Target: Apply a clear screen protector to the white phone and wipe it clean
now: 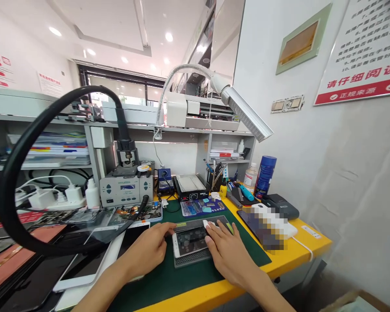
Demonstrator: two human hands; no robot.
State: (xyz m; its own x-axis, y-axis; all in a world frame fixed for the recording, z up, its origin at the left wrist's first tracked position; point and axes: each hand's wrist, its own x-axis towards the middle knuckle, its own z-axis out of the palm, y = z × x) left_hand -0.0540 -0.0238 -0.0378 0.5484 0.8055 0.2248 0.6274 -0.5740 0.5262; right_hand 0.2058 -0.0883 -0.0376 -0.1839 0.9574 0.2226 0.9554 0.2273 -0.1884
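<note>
Surface (pixel 195 299): yellow-edged, under the green mat.
Green mat (pixel 182 277): landmark, spread on the surface.
Perforated pad (pixel 195 256): lies on the green mat's middle.
Phone (pixel 190 242): white, flat on the pad.
Left hand (pixel 149 251): loosely open, fingers at the phone's left edge.
Right hand (pixel 225 251): open, flat, fingertips on the phone's right end.

Yellow bench (pixel 307 247) carries green mat (pixel 182 277), phones, a hot-air station (pixel 126 187)

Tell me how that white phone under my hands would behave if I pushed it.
The white phone looks flat and rigid, so it would probably slide rather than roll. The perforated pad beneath may add grip. Its glass face seems fragile.
</note>
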